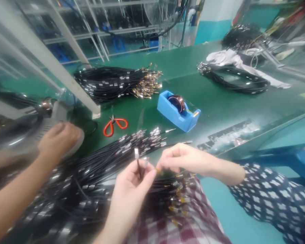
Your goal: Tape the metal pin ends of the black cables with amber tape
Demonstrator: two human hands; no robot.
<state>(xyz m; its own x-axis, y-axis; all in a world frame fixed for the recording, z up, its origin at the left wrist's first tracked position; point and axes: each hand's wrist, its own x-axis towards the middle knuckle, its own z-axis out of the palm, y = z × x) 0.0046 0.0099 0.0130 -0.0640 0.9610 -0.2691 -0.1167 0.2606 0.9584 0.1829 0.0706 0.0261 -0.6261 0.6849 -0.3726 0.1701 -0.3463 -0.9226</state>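
My left hand (133,188) is closed around a black cable (139,169), whose silver connector (136,153) points up above my fingers. A second metal end sticks out beside my fingertips. Close by, my right hand (184,157) pinches a small amber strip of tape (158,170) at the left thumb tip. Beneath both hands, a bundle of black cables (165,184) with amber-taped ends lies across my lap. Just beyond, another bundle of black cables (109,152) with bare silver ends rests at the table's near side.
A blue tape dispenser (173,113) with amber tape and red-handled pliers (113,125) sit on the green table (185,71). Cable coils (112,81) lie behind them, and another coil (241,79) beside white cloth. At left, another person's hand (58,139) rests on a pale device.
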